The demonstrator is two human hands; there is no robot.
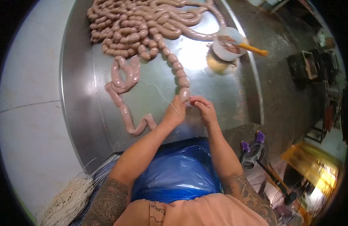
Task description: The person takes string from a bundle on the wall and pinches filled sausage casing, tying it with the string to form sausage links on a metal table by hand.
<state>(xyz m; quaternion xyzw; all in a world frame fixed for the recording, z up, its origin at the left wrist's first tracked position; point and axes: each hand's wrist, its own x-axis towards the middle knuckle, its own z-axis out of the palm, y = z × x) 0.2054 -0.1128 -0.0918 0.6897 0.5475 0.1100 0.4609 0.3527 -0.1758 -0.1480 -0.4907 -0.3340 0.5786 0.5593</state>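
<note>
A chain of tied sausage links (178, 66) runs down the steel table from a large pile. My left hand (176, 110) is closed around its near end, just below the last plump link (184, 94). Across the back of that hand lies a thin white string (158, 90), trailing up and left over the table. Right beside the same link, my right hand (204, 109) has its fingers pinched together, with a bit of string showing at them. The fingertips of my left hand are partly hidden by the sausage.
Looped sausage lengths (123, 81) lie at left on the steel table (215, 90). Behind is the sausage pile (125, 26). A white tub (223, 51) with an orange-handled tool (253, 49) stands by the right rim. A bundle of string (70, 197) hangs at lower left.
</note>
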